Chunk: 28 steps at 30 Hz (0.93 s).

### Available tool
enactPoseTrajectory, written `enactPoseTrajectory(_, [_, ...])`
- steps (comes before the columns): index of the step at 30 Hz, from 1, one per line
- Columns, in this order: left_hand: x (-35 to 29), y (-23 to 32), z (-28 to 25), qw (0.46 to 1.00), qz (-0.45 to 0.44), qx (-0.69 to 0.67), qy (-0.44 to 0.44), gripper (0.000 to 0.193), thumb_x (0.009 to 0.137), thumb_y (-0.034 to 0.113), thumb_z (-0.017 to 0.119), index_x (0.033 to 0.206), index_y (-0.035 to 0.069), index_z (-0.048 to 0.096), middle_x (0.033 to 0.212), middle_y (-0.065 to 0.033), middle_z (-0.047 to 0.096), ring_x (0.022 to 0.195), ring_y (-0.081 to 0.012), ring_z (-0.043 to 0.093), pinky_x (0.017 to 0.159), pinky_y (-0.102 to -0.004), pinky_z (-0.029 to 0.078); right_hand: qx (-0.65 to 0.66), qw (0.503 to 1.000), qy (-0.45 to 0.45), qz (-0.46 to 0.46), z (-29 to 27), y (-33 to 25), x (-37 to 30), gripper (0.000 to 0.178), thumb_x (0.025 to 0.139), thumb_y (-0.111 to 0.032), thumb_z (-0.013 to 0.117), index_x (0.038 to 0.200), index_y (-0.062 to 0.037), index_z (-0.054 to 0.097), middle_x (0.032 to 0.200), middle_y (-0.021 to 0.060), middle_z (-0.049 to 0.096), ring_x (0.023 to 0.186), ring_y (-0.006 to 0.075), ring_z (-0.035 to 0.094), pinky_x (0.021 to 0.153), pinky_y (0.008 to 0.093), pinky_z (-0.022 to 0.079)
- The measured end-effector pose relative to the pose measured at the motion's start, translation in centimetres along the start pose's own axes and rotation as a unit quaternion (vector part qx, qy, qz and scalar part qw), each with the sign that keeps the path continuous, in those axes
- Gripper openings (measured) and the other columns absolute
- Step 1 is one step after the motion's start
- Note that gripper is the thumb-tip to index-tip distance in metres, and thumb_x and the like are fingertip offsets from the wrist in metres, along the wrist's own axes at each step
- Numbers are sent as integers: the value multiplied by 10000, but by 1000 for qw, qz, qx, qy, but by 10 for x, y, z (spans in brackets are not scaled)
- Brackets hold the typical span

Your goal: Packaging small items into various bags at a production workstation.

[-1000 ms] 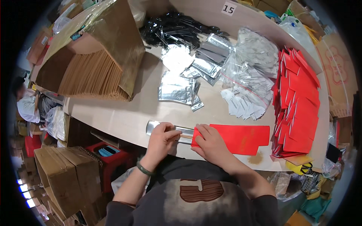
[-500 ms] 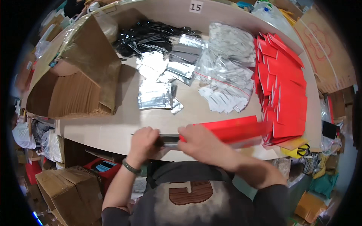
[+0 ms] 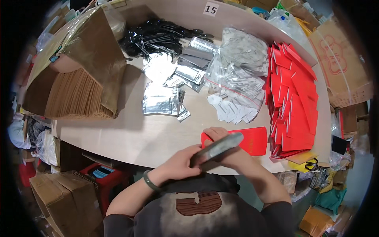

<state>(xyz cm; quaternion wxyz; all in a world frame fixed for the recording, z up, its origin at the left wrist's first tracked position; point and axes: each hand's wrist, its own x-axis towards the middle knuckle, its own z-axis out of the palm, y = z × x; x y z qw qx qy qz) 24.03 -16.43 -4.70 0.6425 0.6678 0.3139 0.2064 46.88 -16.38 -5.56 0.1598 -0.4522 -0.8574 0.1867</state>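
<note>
In front of my body, my left hand (image 3: 179, 164) is closed round one end of a flat, narrow, shiny grey object (image 3: 221, 148), whose kind I cannot make out. It slants up to the right, crossing in front of my right hand (image 3: 233, 158) and hiding part of it. My right fingers bend over the left end of a flat red envelope (image 3: 254, 140) at the table's near edge; the thumb is hidden. Right of it lies a large overlapping pile of red envelopes (image 3: 302, 94).
At the left stands an open carton (image 3: 96, 59) packed with brown cardboard sheets. Black plastic spoons (image 3: 154, 37), silver foil sachets (image 3: 160, 98) and a clear bag (image 3: 241, 51) of small white packets lie across the back and middle of the curved table (image 3: 98, 138).
The grey object has swung from level to slanting, its right end now over my right hand. My left hand has moved right. The red envelope, blurred before, now lies lower and still.
</note>
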Motion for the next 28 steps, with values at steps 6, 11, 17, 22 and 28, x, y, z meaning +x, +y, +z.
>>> enactPoseTrajectory(6, [-33,-10,-38,885,-88,392,235,622,696,186,801,1237,67,517,1035,-141,588,915,-340,621,743,-409,524,-1,954,-143,264,1,-31,24,336,860,-356,677,853,-25,615,825,165,664,789,370,634,670,472,494])
enactPoseTrajectory(11, [-48,0,-43,897,-103,401,156,694,694,227,826,1292,77,508,1041,-138,585,921,-350,617,769,-415,520,11,960,-56,273,18,-24,24,207,873,-224,589,825,-24,616,710,181,640,716,375,645,627,486,500])
enactPoseTrajectory(17, [-27,13,-59,902,-77,425,4,794,657,313,861,1336,101,510,1099,-143,594,961,-357,615,802,-412,513,88,983,-43,154,33,-46,41,191,853,-227,597,840,-37,616,695,175,637,699,384,648,627,501,508])
enactPoseTrajectory(22, [-43,22,-96,874,80,439,190,561,713,168,818,1222,70,603,1184,-147,620,1029,-358,609,867,-415,506,-90,937,96,323,-13,53,50,250,783,-203,745,898,-28,609,912,172,634,903,378,608,757,470,489])
enactPoseTrajectory(28, [-100,27,-204,751,67,396,525,199,879,94,693,1069,37,673,1064,-123,668,1007,-262,635,866,-387,516,-93,963,205,149,-13,44,51,118,801,-98,706,832,-54,601,839,135,593,841,346,576,720,438,460])
